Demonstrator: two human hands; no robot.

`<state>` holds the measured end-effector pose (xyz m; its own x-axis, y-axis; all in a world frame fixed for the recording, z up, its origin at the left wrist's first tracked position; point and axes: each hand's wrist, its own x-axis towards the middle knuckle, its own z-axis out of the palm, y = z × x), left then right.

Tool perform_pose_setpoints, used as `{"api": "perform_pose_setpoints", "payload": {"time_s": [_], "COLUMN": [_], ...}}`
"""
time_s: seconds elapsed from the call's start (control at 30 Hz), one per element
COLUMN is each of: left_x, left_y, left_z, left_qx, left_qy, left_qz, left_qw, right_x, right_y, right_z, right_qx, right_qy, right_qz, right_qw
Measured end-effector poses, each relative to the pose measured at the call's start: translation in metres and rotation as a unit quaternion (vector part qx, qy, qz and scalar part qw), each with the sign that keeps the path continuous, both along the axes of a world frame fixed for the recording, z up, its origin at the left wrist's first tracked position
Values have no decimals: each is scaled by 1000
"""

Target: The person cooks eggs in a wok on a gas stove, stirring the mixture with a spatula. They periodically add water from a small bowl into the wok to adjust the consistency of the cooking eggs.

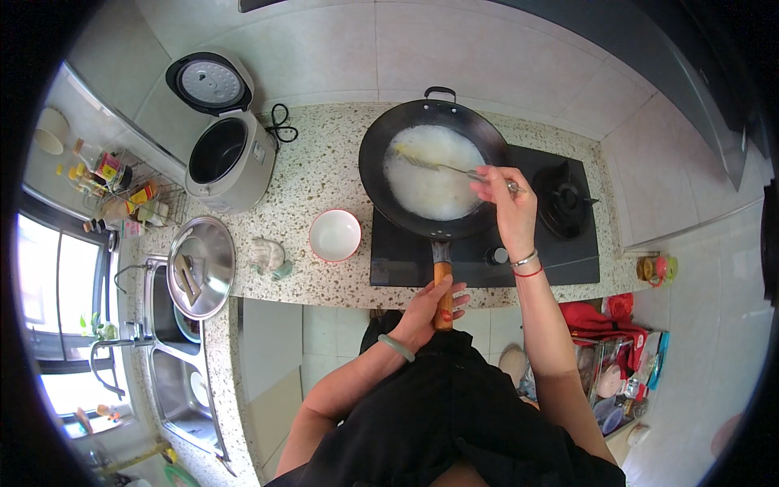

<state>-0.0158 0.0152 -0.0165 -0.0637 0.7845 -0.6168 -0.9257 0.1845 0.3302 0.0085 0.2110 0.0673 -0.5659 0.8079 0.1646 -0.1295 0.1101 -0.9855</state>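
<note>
left hand grip closed on wok handle; right hand grip pinching metal utensil, stirring white liquid in wok

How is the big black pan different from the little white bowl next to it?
The wok is black, wide and sits on the stove; the bowl is white, small and sits on the speckled counter. The wok holds white food; the bowl looks empty. The left hand grips the wok's handle; nobody touches the bowl. Both are round.
</note>
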Motion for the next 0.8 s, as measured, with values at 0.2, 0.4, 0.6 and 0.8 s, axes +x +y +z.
{"api": "perform_pose_setpoints", "payload": {"time_s": [0.2, 0.4, 0.6, 0.8], "left_x": [-1, 0, -1, -1], "left_y": [-1, 0, 0, 1], "left_z": [3, 1, 5, 4], "left_qx": [-4, 5, 0, -1], "left_qy": [5, -4, -12, -8], "left_qz": [3, 9, 14, 8], "left_qw": [1000, 1000, 1000, 1000], "right_x": [11, 44, 72, 78], "right_y": [12, 8, 2, 5], "right_z": [1, 37, 81, 79], "right_qx": [-84, -53, 42, 108], "right_qy": [56, 43, -50, -159], "right_qz": [-33, -41, -61, -47], "right_qw": [994, 997, 996, 980]}}
